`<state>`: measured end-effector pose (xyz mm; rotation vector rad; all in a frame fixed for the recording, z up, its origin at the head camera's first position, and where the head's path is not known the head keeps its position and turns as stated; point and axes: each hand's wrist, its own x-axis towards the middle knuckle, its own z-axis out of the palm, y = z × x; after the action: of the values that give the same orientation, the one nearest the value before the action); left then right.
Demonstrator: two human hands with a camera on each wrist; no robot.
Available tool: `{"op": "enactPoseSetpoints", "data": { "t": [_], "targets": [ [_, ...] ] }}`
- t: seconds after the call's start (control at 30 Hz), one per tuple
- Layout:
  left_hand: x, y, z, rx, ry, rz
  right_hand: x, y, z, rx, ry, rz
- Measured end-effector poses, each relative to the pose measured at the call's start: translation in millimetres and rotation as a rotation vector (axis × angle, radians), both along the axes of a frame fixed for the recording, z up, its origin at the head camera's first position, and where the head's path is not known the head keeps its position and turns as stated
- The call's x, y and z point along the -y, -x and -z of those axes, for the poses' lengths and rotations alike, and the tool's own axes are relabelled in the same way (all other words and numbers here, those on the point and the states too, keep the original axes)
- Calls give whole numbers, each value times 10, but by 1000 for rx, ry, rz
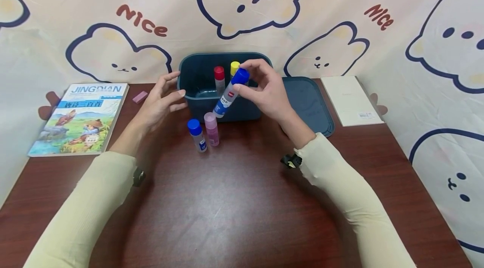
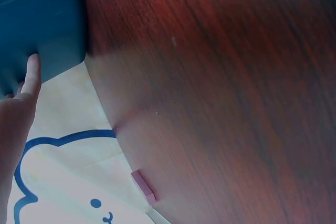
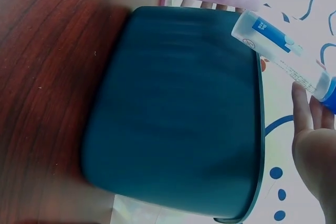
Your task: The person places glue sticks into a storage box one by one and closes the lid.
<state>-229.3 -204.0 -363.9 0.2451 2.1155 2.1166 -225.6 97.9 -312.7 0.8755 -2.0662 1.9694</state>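
Note:
My right hand [image 1: 266, 89] pinches a clear glue stick [image 1: 228, 93] by its blue-capped end, tilted over the front rim of a dark teal bin [image 1: 227, 110]. The right wrist view shows the same glue stick [image 3: 283, 53] above the bin's wall [image 3: 178, 108]. With its fingers, my left hand [image 1: 160, 100] touches the bin's left side. Inside the bin stand a red-capped glue stick [image 1: 219, 79] and a yellow-capped one [image 1: 234, 67]. In front of it, a blue-capped glue stick [image 1: 197, 135] and a pink one [image 1: 211, 129] stand upright on the table.
A teal lid [image 1: 308, 106] lies right of the bin, beside a white book [image 1: 351, 101]. On the left are a colourful book [image 1: 81, 119] and a small pink block [image 1: 140, 97]. Behind everything hangs a cartoon-printed cloth [image 1: 181, 7].

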Motion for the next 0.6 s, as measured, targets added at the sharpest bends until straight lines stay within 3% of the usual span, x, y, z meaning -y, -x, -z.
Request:
{"op": "enactPoseSetpoints", "data": {
  "t": [0.3,0.6],
  "targets": [
    [-1,5,8,3,0,5,55,25,-29,-7,48,63],
    [9,5,-5,9,1,5,104,73,-82,-4,124,71]
  ]
}}
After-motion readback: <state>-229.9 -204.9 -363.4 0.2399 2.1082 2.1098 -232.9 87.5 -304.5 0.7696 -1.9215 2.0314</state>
